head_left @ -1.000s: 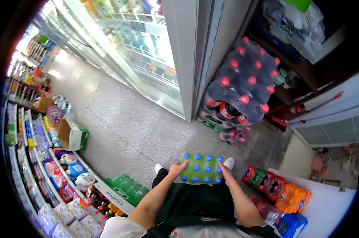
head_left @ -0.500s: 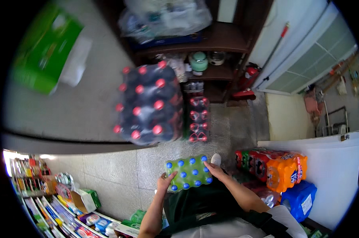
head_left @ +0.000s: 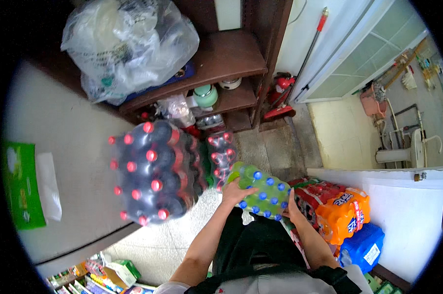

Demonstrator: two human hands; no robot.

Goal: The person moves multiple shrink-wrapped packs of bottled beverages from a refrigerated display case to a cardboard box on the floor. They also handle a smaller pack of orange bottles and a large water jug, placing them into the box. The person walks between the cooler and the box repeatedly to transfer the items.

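Note:
Between my hands is a shrink-wrapped pack of green bottles with blue caps [head_left: 263, 196], carried in front of my body. My left hand [head_left: 233, 192] grips its left side, the thumb lying over the top. On the opposite side my right hand [head_left: 292, 209] clasps the pack's edge, its fingers partly hidden. To the left, a large wrapped pack of dark bottles with red caps [head_left: 155, 171] stands on the grey counter. Just beyond my pack, more red-capped bottles [head_left: 221, 156] are stacked low by the shelf.
A brown shelf [head_left: 231, 54] holds a bulging plastic bag [head_left: 131, 49] and a mint-green jar [head_left: 205, 96]. At right lie an orange bottle pack [head_left: 346, 215] and a blue jug [head_left: 363, 247]. A red-handled broom [head_left: 307, 56] leans by the door. Green tissue pack [head_left: 23, 186] on the counter.
My view has turned and moved toward the shelf and the right-hand wall. The green bottle pack has come along in both hands, now tilted and nearer the low red-capped stack.

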